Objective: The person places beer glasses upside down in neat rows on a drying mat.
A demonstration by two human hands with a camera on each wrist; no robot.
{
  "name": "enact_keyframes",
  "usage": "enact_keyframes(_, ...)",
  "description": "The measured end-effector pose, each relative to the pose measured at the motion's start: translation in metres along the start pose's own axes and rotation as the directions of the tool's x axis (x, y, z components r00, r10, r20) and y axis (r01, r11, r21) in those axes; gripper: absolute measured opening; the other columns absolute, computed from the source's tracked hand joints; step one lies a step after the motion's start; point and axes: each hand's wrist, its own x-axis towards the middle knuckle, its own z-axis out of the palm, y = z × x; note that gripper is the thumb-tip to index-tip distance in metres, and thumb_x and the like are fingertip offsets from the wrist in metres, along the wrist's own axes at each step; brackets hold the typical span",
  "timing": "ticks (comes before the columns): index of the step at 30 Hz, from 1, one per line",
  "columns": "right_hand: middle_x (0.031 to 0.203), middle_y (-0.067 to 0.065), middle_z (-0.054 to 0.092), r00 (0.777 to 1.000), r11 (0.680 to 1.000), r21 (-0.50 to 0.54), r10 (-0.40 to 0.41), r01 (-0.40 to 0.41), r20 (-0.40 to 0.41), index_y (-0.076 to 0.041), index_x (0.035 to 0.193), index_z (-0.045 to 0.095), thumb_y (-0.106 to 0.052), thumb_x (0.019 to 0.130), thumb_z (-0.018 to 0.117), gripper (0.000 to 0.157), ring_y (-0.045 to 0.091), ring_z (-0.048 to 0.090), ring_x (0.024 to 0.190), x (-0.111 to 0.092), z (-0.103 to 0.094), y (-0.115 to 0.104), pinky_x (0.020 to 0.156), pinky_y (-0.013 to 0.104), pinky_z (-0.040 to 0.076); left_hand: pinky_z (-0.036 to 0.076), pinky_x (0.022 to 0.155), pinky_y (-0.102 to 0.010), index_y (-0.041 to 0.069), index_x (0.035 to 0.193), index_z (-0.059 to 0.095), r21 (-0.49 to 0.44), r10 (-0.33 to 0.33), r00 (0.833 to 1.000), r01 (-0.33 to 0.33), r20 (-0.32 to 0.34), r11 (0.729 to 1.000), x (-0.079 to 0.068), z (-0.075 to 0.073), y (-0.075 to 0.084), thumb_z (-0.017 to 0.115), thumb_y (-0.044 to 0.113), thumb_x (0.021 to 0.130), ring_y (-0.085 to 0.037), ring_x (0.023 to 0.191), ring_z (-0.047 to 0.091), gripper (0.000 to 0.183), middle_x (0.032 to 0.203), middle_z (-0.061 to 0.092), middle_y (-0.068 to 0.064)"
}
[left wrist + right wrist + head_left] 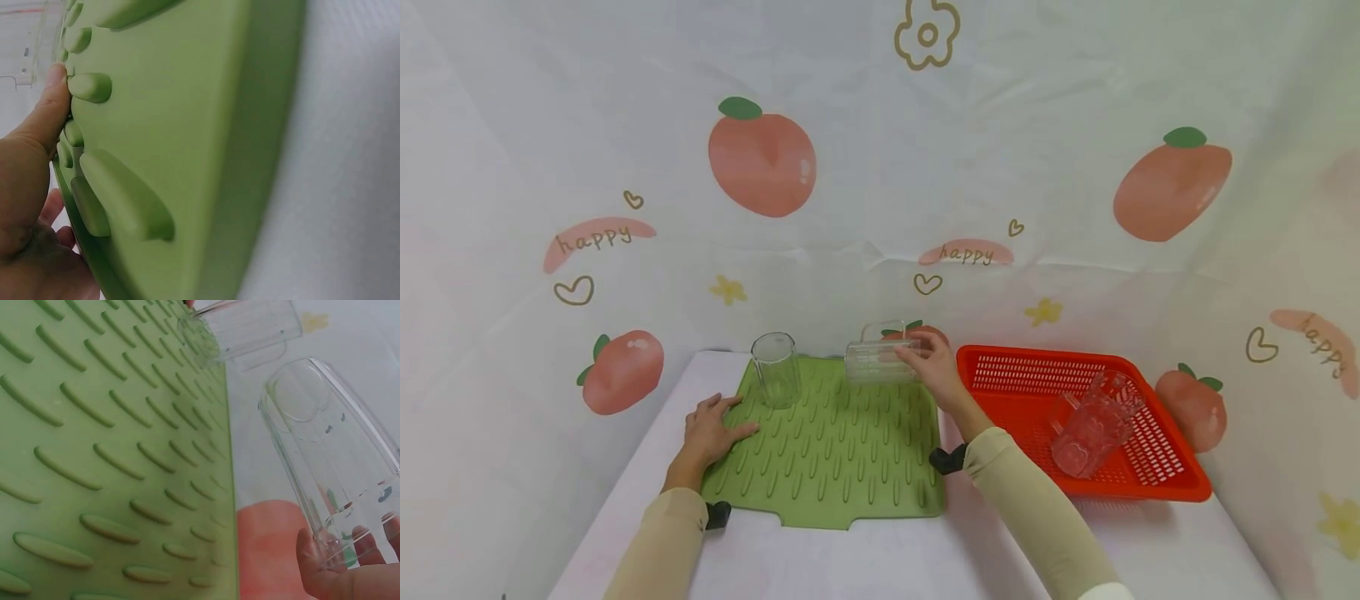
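My right hand (936, 371) grips a clear mug (872, 363) near one end and holds it on its side above the back right of the green draining mat (827, 454). The mug's handle points up in the head view; in the right wrist view its ribbed body (325, 450) tilts beside the mat. My left hand (711, 432) rests at the mat's left edge with fingers stretched forward, its thumb (53, 103) lying on the ridged top. A second clear mug (777, 371) stands on the mat's back left corner, just beyond the left hand.
A red slotted basket (1180, 483) stands to the right of the mat, with clear glassware (1093, 433) lying in it. The pale tablecloth (790, 567) extends in front. Behind hangs a white cloth (865, 167) printed with fruit.
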Motion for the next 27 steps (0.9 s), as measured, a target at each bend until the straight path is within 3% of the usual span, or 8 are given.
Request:
enact_keyframes(5,0.147,0.017,0.047,1.000,1.000,-0.011,0.013,-0.013,0.009,-0.006,0.144,0.049,-0.030,0.099,0.069,0.055,0.036,0.052,0.131,0.004,0.001,0.007,0.109,0.059,0.047,0.024,0.114,-0.073,0.000,0.150,0.045,0.000,0.001,1.000,-0.001,0.005,1.000,0.000,0.000,0.001,0.072,0.039,0.095,-0.064,0.141,0.022,0.072,0.160,0.018,-0.037)
enact_keyframes(14,0.147,0.018,0.046,0.999,0.994,-0.108,-0.036,0.034,-0.019,-0.002,0.142,0.052,-0.029,0.098,0.070,0.054,0.037,0.052,0.128,0.007,0.007,0.009,0.095,0.040,0.053,0.025,0.113,-0.073,0.000,0.150,0.045,0.014,0.004,1.000,-0.005,0.009,1.000,-0.001,-0.003,0.002,0.071,0.039,0.095,-0.065,0.140,0.023,0.072,0.160,0.019,-0.038)
enact_keyframes(19,0.144,0.018,0.046,0.999,0.991,-0.128,-0.039,0.035,-0.024,-0.002,0.141,0.052,-0.026,0.099,0.068,0.051,0.037,0.051,0.129,0.009,0.012,0.009,0.100,0.044,0.051,0.026,0.112,-0.073,0.000,0.150,0.045,0.009,-0.008,1.000,0.008,0.009,1.000,-0.002,-0.004,0.004,0.072,0.039,0.095,-0.064,0.140,0.023,0.073,0.160,0.020,-0.037)
enact_keyframes(27,0.143,0.017,0.043,1.000,0.993,-0.116,-0.016,0.013,-0.023,-0.005,0.141,0.053,-0.027,0.099,0.068,0.050,0.036,0.052,0.127,0.008,0.014,0.007,0.097,0.040,0.050,0.026,0.112,-0.075,0.000,0.150,0.045,0.019,-0.010,1.000,0.010,0.012,1.000,-0.002,-0.006,0.005,0.072,0.041,0.094,-0.064,0.140,0.022,0.074,0.160,0.021,-0.037)
